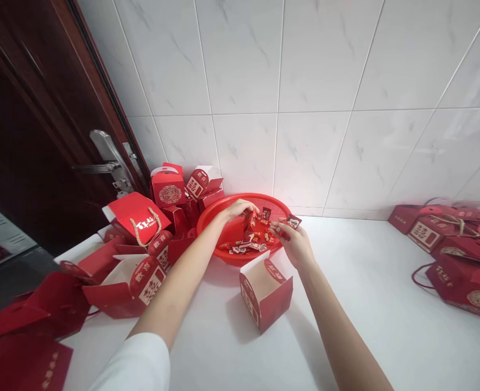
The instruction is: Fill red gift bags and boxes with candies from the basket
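Observation:
A red plastic basket stands against the wall with wrapped candies lying in it. My left hand reaches over its rim, fingers closed on a red-wrapped candy. On the basket's right side my right hand is closed on a dark-wrapped candy, which sticks out above the fingers. Another small piece seems to be at its fingertips, too small to name. In front of the basket, between my forearms, sits an open red gift box with a pale inside.
Several red boxes, some open, crowd the left of the white table, including a box with a rope handle. More closed boxes stand at the right edge. Behind are a tiled wall and a dark door with a metal handle.

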Demonstrator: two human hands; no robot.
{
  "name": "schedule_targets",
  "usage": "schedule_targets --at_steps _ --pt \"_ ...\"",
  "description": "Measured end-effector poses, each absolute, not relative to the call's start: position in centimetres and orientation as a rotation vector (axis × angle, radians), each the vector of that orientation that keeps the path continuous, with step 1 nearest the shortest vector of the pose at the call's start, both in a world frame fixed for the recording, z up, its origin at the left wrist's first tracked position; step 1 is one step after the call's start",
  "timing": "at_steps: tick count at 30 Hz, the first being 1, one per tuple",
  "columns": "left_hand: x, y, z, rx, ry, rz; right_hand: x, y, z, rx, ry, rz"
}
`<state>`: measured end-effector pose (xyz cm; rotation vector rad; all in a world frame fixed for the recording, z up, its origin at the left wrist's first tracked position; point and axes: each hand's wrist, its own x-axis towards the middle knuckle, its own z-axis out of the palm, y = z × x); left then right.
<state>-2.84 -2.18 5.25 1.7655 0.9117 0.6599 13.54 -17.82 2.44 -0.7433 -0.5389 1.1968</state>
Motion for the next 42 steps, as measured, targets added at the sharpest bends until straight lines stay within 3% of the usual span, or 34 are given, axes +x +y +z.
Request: schedule_targets --at_steps 11,26,42 --pt "-0.9 -5.1 6.9 1.557 0.593 0.939 13.6 -17.5 2.3 -0.743 -0.552 1.207" --pt "-0.6 -8.1 5.1 1.656 0.511 0.856 13.7 -17.6 2.2 -0.720 -0.631 1.205" --pt "-1.8 -7.6 6.3 1.833 0.586 0.652 13.5 -18.1 2.3 -0.714 -0.700 1.213"
